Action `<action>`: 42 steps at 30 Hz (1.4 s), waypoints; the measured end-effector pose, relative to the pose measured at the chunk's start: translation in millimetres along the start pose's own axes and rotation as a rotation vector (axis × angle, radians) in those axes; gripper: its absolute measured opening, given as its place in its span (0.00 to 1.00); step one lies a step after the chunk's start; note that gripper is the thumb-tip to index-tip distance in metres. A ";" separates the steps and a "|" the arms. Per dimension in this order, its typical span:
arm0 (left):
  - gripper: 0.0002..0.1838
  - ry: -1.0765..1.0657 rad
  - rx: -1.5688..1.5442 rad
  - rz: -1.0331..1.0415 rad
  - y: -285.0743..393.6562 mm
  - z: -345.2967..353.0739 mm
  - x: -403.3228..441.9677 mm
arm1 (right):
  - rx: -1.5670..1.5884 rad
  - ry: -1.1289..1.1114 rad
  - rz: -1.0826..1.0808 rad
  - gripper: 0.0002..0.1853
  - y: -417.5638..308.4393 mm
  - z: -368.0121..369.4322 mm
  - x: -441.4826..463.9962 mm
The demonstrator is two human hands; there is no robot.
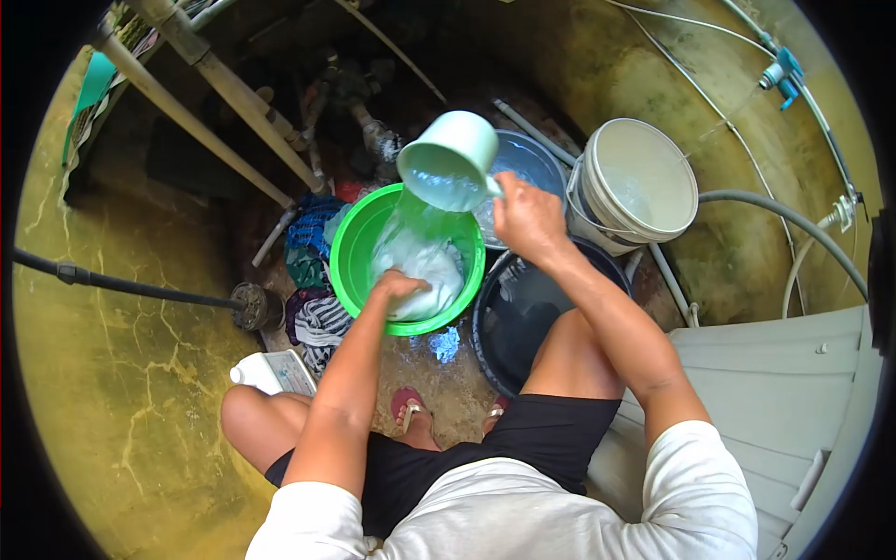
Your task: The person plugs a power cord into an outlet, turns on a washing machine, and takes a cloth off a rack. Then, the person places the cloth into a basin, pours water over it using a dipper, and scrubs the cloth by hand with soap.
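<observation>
My right hand (530,217) is closed round the handle of a pale green water dipper (451,149). The dipper is tilted over a bright green basin (347,271), and water pours from it. Inside the basin lies a wet white cloth (431,280). My left hand (401,284) is down in the basin with its fingers closed on the cloth, some of them partly hidden by it.
A white bucket (581,201) receives water from a blue tap (782,75). Near it are a grey basin (537,154) and a black tub (513,313). Clothes (320,322) and a white jug (271,373) lie left. Pipes (224,79) slant overhead.
</observation>
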State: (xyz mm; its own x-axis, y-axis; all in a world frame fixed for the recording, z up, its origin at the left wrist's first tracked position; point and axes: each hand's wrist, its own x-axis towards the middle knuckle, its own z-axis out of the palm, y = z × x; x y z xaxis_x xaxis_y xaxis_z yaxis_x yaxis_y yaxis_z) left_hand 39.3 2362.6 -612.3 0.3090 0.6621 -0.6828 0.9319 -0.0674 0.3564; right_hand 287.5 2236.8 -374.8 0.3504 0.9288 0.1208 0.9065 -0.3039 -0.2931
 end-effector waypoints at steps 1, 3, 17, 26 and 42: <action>0.71 -0.047 0.018 0.049 -7.1 -2.4 1.3 | 0.012 0.144 -0.113 0.11 3.5 13.5 -1.2; 0.72 -0.091 0.201 0.136 -9.0 -4.2 -4.8 | 0.018 0.325 -0.251 0.10 7.5 31.3 -2.8; 0.43 -0.071 0.681 0.234 52.9 32.0 12.0 | -0.298 0.332 0.374 0.20 203.0 -45.7 -6.3; 0.36 0.015 0.551 -0.033 25.6 63.7 148.7 | -0.334 -0.482 0.685 0.53 269.9 -12.4 23.2; 0.42 -0.036 0.473 0.103 70.8 -59.9 -70.2 | -0.228 -0.379 0.621 0.54 259.3 -4.4 16.8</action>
State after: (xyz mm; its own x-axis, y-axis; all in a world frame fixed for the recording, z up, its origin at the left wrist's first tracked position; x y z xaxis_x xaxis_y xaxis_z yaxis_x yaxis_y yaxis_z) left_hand 72.1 2356.1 -500.9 0.4026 0.6083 -0.6841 0.8777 -0.4687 0.0998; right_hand 529.5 2172.7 -444.6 0.7444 0.5697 -0.3483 0.6099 -0.7925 0.0073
